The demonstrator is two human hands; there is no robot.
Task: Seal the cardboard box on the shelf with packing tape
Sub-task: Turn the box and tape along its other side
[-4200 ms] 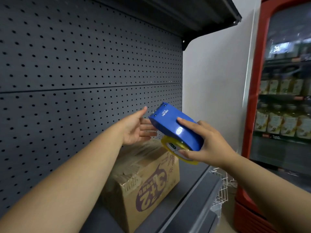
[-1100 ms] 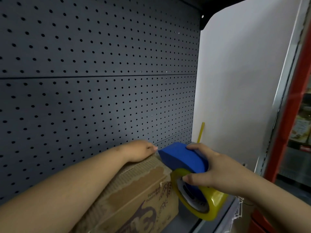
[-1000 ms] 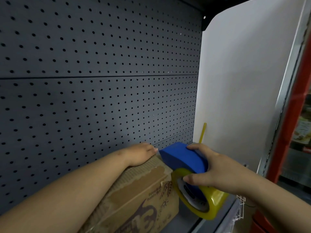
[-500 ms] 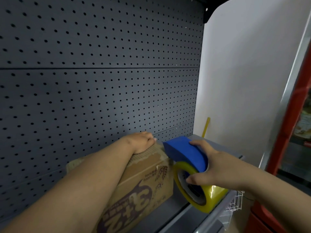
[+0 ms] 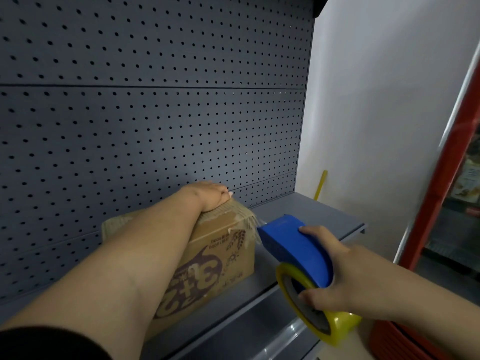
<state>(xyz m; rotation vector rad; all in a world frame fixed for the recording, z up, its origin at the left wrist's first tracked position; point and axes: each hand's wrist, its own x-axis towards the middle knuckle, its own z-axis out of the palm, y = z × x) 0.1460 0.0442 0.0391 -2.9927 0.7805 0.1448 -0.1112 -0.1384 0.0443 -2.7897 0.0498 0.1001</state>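
A brown cardboard box [image 5: 223,258] with purple print stands on the grey shelf [image 5: 306,211], against the pegboard back. My left hand [image 5: 207,194] lies flat on the box's top far corner, fingers together, pressing down. My right hand [image 5: 335,271] grips a blue tape dispenser [image 5: 296,250] carrying a yellow roll of packing tape [image 5: 319,315]. The dispenser's front end sits just beside the box's right upper edge, where torn old tape shows. My left forearm hides much of the box top.
A dark perforated back panel [image 5: 155,113] rises behind the box. A white side wall [image 5: 389,113] closes the shelf on the right, with a thin yellow stick [image 5: 320,184] leaning in the corner. A red-framed cooler [image 5: 449,193] stands at far right.
The dispenser has moved from the box's top right corner down and rightward off the box. My left hand stays pressed on the box top. The camera has tilted lower.
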